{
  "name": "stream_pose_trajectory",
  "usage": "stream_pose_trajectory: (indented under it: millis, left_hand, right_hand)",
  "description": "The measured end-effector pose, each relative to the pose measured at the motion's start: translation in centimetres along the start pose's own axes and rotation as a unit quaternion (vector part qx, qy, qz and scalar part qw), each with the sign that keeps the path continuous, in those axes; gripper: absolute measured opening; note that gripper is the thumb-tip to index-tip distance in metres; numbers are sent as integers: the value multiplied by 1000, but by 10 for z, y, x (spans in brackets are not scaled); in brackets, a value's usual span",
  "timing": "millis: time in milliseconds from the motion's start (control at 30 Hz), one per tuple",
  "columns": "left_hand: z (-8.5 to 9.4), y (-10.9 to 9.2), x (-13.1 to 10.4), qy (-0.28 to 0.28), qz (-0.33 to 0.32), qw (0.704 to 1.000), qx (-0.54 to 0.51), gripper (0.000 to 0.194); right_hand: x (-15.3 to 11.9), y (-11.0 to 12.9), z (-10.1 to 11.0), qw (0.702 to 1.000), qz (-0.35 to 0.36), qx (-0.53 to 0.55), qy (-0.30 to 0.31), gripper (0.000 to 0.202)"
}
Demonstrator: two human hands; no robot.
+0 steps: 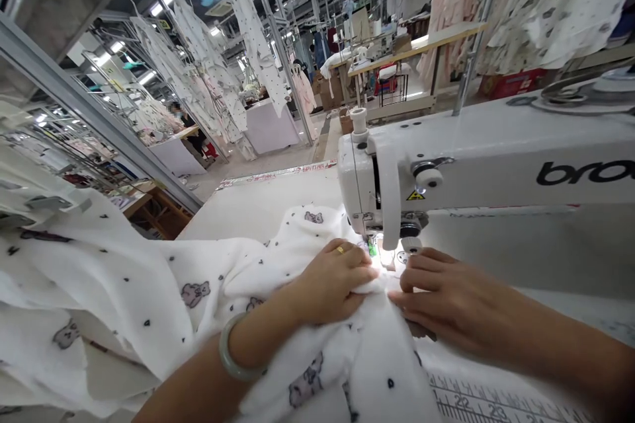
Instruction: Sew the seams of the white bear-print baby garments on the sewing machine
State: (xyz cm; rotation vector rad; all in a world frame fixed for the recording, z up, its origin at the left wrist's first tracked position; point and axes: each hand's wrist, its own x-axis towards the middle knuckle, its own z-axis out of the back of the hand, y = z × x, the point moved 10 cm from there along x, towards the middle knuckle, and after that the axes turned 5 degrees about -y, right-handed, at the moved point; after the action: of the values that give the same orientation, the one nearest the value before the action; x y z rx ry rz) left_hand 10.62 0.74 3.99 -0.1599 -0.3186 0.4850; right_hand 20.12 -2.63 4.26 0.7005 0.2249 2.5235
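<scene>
White plush fabric point(218, 271) printed with grey bears and small dark marks spreads over the machine table and up to the left. A white sewing machine point(476, 152) stands over its right end, with its lit needle area just beyond my fingers. My left hand point(332, 281), with a ring and a pale bangle, bunches the fabric left of the presser foot, fingers curled and closed on it. My right hand point(441, 291) is closed at the fabric's right edge, thumb and fingers pinched just below the machine head. The fingertips of both hands nearly meet.
A printed ruler scale point(489, 403) runs along the table's front right. A metal post point(94, 106) slants along the left. Printed cloth pieces point(253, 33) hang behind, and a wooden-edged worktable point(417, 46) stands further back. A person point(191, 132) sits far left.
</scene>
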Motion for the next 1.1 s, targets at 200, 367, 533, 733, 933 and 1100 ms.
stream_pose_trajectory:
  millis: [200,367,533,733,933,1100]
  left_hand:
    - [-2,-9,-2,4,-39,998,41,27]
    - [-2,-1,-1,12,19,1000,4,26]
    - [-4,-12,-1,49,37,997,47,23]
    - [-8,-21,-4,69,38,991,109,23]
    - [-13,-22,-6,64,10,987,144,23]
    - [-17,-23,-8,39,-9,985,167,25]
  right_hand:
    - [-2,2,-2,999,11,50,15,25]
    - [-1,5,-2,995,-6,95,11,26]
    - [0,7,-8,991,-24,110,67,24]
    - [1,13,-12,990,-29,105,95,24]
    - [-1,-5,9,998,-23,4,-55,26]
    - [-1,-13,5,993,-26,-80,-81,29]
